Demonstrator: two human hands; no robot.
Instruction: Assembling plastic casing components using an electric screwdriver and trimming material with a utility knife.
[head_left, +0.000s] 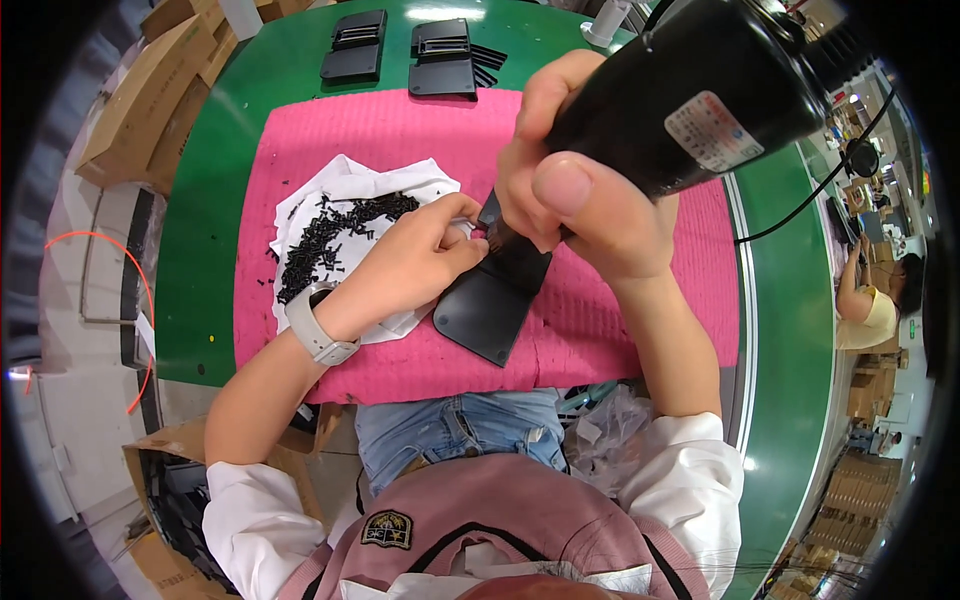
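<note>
My right hand (590, 190) is wrapped round a black electric screwdriver (640, 110), whose lower end points down at a black plastic bracket (490, 305). The hand and tool hide the far part of the bracket. At the bracket's left edge, the thumb and fingers of my left hand (425, 255) are pinched together; whatever is between the fingertips is too small to make out. Under and beside my left wrist, a heap of small black screws (325, 240) is spread over a crumpled white cloth (345, 180).
A pink foam mat (640, 340) covers part of the green table (220, 170). Two similar black brackets (352, 60) stand beyond it, with thin black strips (487, 62) alongside. The screwdriver's cable (815, 195) hangs to the right. Cardboard boxes (150, 110) are at left; another person (870, 300) sits far right.
</note>
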